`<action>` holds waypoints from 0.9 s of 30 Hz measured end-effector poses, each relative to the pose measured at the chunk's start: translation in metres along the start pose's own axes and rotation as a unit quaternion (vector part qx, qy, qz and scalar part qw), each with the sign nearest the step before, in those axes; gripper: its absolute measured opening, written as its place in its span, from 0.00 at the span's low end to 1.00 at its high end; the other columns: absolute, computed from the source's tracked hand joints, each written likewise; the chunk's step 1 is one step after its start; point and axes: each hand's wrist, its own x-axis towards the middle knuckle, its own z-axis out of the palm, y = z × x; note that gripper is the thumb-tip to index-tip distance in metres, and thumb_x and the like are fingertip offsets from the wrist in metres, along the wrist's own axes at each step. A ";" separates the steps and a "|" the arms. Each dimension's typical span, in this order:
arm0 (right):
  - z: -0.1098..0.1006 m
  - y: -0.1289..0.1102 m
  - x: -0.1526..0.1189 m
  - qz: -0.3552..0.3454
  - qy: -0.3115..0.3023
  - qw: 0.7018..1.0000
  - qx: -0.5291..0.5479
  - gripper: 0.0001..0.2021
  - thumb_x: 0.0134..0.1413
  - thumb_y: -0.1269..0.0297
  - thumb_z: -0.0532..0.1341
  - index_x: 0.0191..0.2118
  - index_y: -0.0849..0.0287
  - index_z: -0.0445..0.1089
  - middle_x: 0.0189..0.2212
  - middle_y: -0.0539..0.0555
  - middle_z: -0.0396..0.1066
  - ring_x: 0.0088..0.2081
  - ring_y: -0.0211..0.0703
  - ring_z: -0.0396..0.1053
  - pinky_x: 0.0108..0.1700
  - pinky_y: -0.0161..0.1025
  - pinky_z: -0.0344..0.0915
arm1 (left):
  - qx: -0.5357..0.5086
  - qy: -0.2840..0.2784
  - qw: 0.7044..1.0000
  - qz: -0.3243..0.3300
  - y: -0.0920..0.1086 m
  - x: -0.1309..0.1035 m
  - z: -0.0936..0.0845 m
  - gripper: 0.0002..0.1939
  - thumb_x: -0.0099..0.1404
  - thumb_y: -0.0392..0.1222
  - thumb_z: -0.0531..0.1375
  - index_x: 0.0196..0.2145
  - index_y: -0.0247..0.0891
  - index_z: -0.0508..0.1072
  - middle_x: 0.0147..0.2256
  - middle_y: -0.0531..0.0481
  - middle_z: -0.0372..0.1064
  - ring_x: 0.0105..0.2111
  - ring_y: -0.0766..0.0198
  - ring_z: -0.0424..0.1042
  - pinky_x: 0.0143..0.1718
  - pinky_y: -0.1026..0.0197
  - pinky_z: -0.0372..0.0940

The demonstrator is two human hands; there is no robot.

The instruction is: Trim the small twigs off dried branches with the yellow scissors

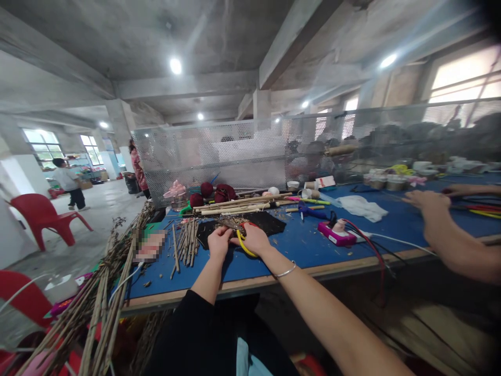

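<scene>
Over a black mat [270,222] on the blue table, my two hands are close together. My right hand [252,237] is closed round hand pruners with a yellow handle [243,245]; a bit of red shows by the fingers. The blades point toward the plant scraps [234,221] on the mat and are hard to make out. My left hand [219,240] is closed, fingertips pinched beside the pruners; whatever is between them is too small to name. Cut stick pieces [188,241] lie left of my left hand. Longer pale sticks [242,207] lie behind the mat.
A bundle of long dry stalks [105,282] leans at the table's left end, near a charging phone [151,245]. Dark red yarn balls [225,193], a blue glue gun [311,211] and a purple power strip [336,233] lie around. A co-worker's hands [428,203] work at right.
</scene>
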 end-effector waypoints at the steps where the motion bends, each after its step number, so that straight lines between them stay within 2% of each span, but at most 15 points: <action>1: -0.001 0.000 0.000 0.008 -0.011 1.000 0.005 0.31 0.41 0.36 0.53 0.41 0.60 0.61 0.37 0.59 0.68 0.41 0.49 0.66 0.40 0.39 0.57 | -0.005 -0.002 1.000 -0.001 0.001 0.000 0.000 0.11 0.46 0.38 0.62 0.30 0.31 0.76 0.25 0.48 0.72 0.25 0.67 0.68 0.24 0.69 0.62; 5: -0.003 0.000 -0.001 0.033 -0.022 0.999 0.004 0.30 0.41 0.36 0.52 0.41 0.58 0.61 0.36 0.58 0.70 0.39 0.49 0.68 0.37 0.38 0.58 | -0.043 -0.020 0.999 -0.011 -0.001 0.000 0.003 0.14 0.46 0.37 0.63 0.34 0.32 0.75 0.31 0.46 0.73 0.26 0.67 0.69 0.26 0.68 0.63; 8: -0.004 0.000 -0.002 0.034 -0.014 0.999 -0.003 0.31 0.41 0.35 0.52 0.40 0.59 0.62 0.35 0.58 0.71 0.39 0.50 0.68 0.37 0.39 0.59 | -0.058 -0.034 0.997 -0.035 -0.004 0.000 0.003 0.15 0.47 0.37 0.63 0.35 0.31 0.75 0.30 0.45 0.73 0.25 0.68 0.69 0.24 0.68 0.63; 14: -0.004 -0.002 -0.002 0.037 -0.021 0.999 -0.014 0.31 0.39 0.35 0.53 0.39 0.58 0.64 0.35 0.58 0.71 0.39 0.51 0.68 0.38 0.39 0.59 | -0.011 0.004 0.999 -0.034 -0.004 0.002 0.002 0.10 0.46 0.36 0.64 0.29 0.31 0.76 0.26 0.46 0.73 0.25 0.65 0.70 0.26 0.66 0.64; 20: -0.006 -0.004 -0.002 0.058 -0.037 0.998 -0.016 0.30 0.39 0.35 0.54 0.37 0.58 0.66 0.34 0.58 0.71 0.37 0.50 0.69 0.36 0.38 0.60 | 0.016 0.019 0.999 -0.036 -0.008 0.004 0.001 0.12 0.46 0.36 0.63 0.31 0.31 0.76 0.28 0.44 0.73 0.25 0.64 0.70 0.26 0.65 0.65; 27: -0.006 -0.005 -0.003 0.068 -0.053 0.996 -0.012 0.28 0.40 0.36 0.54 0.36 0.57 0.68 0.34 0.59 0.71 0.37 0.50 0.69 0.36 0.38 0.61 | 0.035 0.021 0.999 -0.035 -0.015 0.007 0.001 0.12 0.45 0.38 0.64 0.30 0.31 0.75 0.25 0.46 0.72 0.21 0.67 0.68 0.22 0.67 0.63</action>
